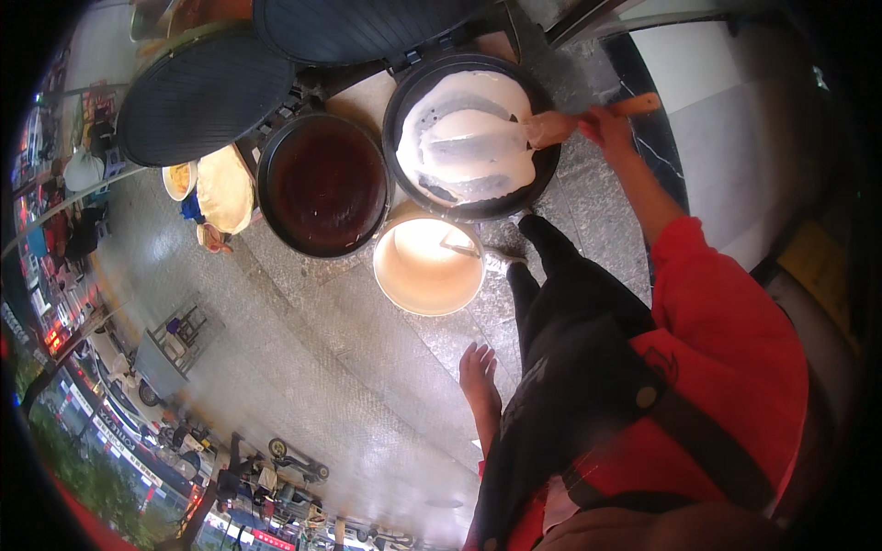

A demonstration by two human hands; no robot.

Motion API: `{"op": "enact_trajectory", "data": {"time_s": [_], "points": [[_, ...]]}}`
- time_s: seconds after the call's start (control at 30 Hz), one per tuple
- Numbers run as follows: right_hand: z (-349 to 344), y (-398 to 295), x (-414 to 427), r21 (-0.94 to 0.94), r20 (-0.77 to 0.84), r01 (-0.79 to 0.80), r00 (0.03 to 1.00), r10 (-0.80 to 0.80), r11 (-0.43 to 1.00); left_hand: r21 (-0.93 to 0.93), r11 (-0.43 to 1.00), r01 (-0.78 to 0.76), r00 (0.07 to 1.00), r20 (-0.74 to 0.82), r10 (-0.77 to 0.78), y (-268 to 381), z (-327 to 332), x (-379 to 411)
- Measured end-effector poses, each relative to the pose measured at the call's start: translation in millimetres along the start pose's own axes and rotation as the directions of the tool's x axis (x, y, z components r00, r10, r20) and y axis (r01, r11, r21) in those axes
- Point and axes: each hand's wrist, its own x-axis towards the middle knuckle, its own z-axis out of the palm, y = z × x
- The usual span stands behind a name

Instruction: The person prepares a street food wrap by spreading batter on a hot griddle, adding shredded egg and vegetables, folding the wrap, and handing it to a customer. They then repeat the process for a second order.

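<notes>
On the right, my right hand (608, 131) grips a wooden spatula (642, 105). The spatula's broad end lies in white batter (475, 148), spread unevenly over a round black griddle (549, 169) with dark bare patches showing. My left hand (480, 375) hangs empty beside my dark apron, fingers slightly apart. Between the griddle and that hand stands a round, pale tub (406, 289) with whitish contents and the handle of a utensil (460, 248) inside. A second round griddle (324, 186), dark brown and without batter, is left of the first.
Two ribbed black griddle lids (207, 96) stand raised at the top. Beyond the second griddle are a pale flat round of dough (224, 189), a bowl with yellowish food (179, 178) and a blue cloth (191, 208). A cart (162, 361) and people are farther off.
</notes>
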Motion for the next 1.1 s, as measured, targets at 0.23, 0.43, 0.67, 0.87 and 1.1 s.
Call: {"op": "enact_trajectory", "data": {"time_s": [0.23,0.43,0.67,0.87,1.1], "points": [[125,43,-44,-0.209,0.22,-0.169,0.952,0.214,0.963,0.061,0.998,-0.036,0.999,-0.004,0.036,11,3,1],[93,53,5,-0.603,0.23,-0.045,0.946,0.228,0.797,0.028,1.0,-0.005,0.998,-0.07,0.007,8,2,2],[96,-47,70,-0.547,0.481,0.519,0.837,-0.261,0.657,-0.007,1.0,-0.013,1.0,0.015,0.013,13,24,10],[177,-76,23,-0.559,0.647,0.748,0.664,-0.376,0.359,-0.045,0.999,-0.006,0.999,-0.047,0.004,18,26,11],[206,-47,12,-0.659,0.75,0.742,0.661,-0.028,-0.127,-0.169,0.985,0.028,0.998,-0.058,-0.038,7,26,9]]}}
